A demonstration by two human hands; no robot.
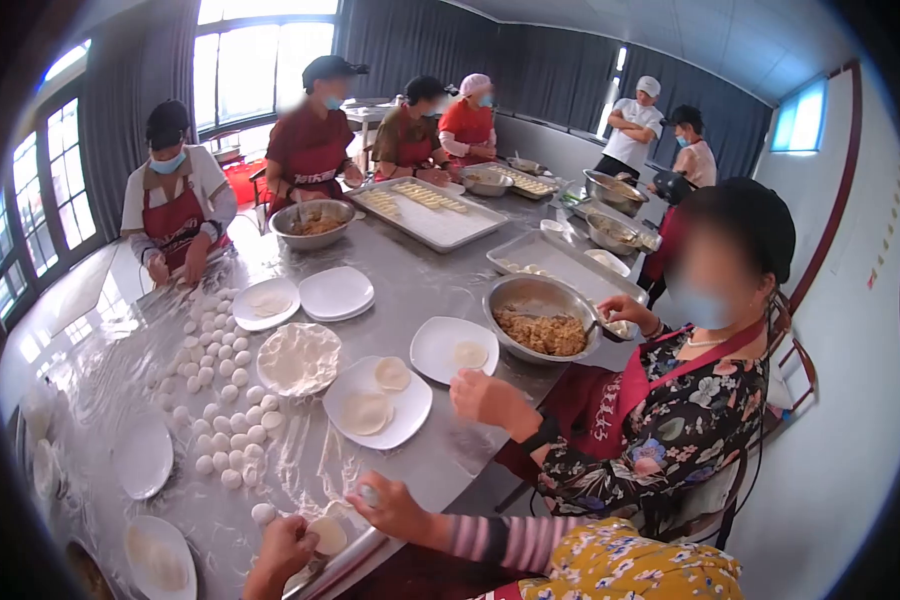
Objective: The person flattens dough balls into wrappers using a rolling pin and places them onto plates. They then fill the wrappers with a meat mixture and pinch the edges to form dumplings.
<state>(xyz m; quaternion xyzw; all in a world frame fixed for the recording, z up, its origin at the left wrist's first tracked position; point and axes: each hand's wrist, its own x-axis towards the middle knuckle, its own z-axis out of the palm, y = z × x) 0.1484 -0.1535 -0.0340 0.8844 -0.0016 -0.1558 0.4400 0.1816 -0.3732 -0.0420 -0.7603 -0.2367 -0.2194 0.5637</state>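
At the table's near edge my left hand (286, 548) is closed at the rim of a small flattened dough round (328, 536). Just to its right, my right hand (395, 510) is wrapped round a rolling pin (368, 495), of which only a pale rounded end shows. A single dough ball (263, 513) lies just beyond my left hand. Farther up are many small dough balls (238, 440) on the floured metal table (390, 300). A white plate (415, 412) ahead holds two rolled wrappers (367, 413).
A floury bowl (300, 358) stands beyond the dough balls. More plates (142, 455) lie at left. To my right a co-worker (660, 400) sits by a steel bowl of filling (540, 320). Other people work around the table, with trays (430, 215) between them.
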